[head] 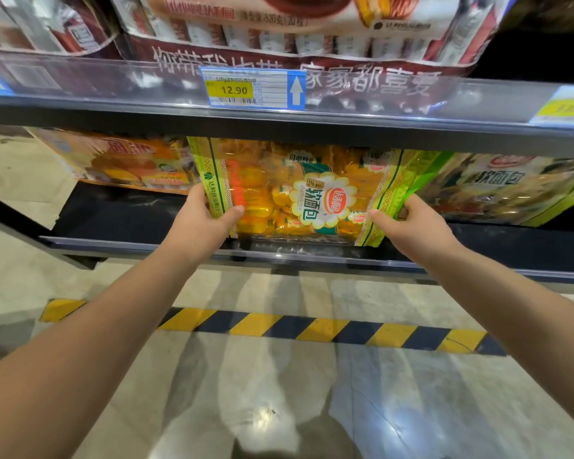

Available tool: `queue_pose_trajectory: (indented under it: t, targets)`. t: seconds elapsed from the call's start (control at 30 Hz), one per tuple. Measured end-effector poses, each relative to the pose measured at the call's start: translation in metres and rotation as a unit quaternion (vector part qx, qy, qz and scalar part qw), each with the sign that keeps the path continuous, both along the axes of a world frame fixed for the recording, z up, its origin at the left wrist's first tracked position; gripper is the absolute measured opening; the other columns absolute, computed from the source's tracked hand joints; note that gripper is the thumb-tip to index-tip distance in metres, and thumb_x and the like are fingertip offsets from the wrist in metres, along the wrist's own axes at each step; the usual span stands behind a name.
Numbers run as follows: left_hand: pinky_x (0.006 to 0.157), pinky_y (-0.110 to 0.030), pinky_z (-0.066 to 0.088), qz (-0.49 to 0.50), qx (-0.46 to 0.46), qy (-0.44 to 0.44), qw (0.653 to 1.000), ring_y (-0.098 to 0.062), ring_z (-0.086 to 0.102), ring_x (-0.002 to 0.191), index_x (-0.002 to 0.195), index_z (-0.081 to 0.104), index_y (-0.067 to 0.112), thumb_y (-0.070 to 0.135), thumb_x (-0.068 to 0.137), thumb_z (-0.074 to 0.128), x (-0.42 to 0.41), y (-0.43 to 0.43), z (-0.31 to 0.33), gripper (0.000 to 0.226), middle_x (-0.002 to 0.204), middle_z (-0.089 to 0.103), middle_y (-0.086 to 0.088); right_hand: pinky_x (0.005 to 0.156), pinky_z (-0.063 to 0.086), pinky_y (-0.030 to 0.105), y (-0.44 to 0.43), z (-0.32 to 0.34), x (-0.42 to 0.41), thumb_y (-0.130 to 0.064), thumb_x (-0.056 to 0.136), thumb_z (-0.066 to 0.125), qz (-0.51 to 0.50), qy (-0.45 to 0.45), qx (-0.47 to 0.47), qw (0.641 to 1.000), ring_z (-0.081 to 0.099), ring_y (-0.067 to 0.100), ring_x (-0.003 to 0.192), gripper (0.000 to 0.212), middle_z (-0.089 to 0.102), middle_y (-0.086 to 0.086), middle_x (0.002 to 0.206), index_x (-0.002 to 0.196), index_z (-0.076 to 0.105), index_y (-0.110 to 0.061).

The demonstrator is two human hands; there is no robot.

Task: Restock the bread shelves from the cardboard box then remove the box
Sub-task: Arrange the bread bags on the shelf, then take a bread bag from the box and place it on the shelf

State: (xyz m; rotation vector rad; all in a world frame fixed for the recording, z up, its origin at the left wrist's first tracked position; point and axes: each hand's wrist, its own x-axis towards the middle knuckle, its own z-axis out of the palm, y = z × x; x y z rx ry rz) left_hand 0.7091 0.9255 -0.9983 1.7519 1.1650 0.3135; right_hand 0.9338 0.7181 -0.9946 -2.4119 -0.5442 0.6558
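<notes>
Gripping bread bag (312, 193) by both side edges, left hand (202, 217) and right hand (415, 223) fingers clamped; likely keeps it square entering lower shelf (120, 213), label outward.

Shelf price tag (252, 89): "520g", "12.90", white up arrow. Bread bag (312, 193): "软面包". Upper cake pack (279, 24): "520克(20枚)", "家家都喜爱".

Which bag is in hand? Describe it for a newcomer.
Below the 12.90 price tag, at the lower shelf, is the bread bag gripped by the left hand and right hand. Unlike the orange bag on its left and pale bag on its right, it shows a white flower-shaped logo over yellow buns.
</notes>
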Motion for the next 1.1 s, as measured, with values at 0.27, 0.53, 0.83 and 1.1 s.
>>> queue_pose_trajectory:
  t: [0.27, 0.53, 0.83, 1.1]
  targets:
    - [0.116, -0.045, 0.038, -0.172, 0.154, 0.213, 0.949, -0.027, 0.036, 0.144, 0.159, 0.028, 0.022, 0.039, 0.091, 0.074, -0.049, -0.049, 0.122, 0.084, 0.158, 0.035, -0.004, 0.104, 0.046, 0.038, -0.015, 0.108, -0.073, -0.049, 0.093, 0.069, 0.138, 0.070, -0.084, 0.984, 0.052, 0.029, 0.134, 0.075, 0.057, 0.005, 0.144, 0.152, 0.039, -0.016]
    - [0.120, -0.048, 0.029, -0.288, 0.293, 0.366, 0.835, -0.032, 0.031, 0.143, 0.148, 0.039, 0.024, 0.050, 0.089, 0.069, -0.104, -0.091, 0.347, 0.071, 0.155, 0.035, -0.008, 0.107, 0.036, 0.042, -0.019, 0.339, -0.151, -0.040, 0.093, 0.067, 0.436, -0.226, -0.138, 0.860, 0.045, 0.031, 0.134, 0.063, 0.049, 0.006, 0.145, 0.149, 0.045, -0.023]
    - [0.122, -0.048, 0.022, -0.197, 0.262, 0.387, 0.862, -0.032, 0.022, 0.149, 0.153, 0.033, 0.025, 0.053, 0.091, 0.064, -0.195, -0.140, 0.616, 0.075, 0.160, 0.029, -0.009, 0.110, 0.038, 0.047, -0.024, 0.611, -0.220, -0.036, 0.086, 0.076, 0.481, -0.282, -0.058, 0.828, 0.045, 0.032, 0.138, 0.067, 0.049, 0.005, 0.149, 0.148, 0.050, -0.027]
    - [0.123, -0.052, 0.020, -0.044, 0.259, 0.401, 0.878, -0.031, 0.021, 0.151, 0.151, 0.036, 0.026, 0.053, 0.092, 0.062, -0.265, -0.191, 0.695, 0.070, 0.161, 0.030, -0.007, 0.118, 0.030, 0.044, -0.029, 0.686, -0.278, -0.039, 0.095, 0.065, 0.525, -0.271, 0.012, 0.806, 0.034, 0.026, 0.146, 0.066, 0.037, 0.002, 0.157, 0.155, 0.038, -0.031]
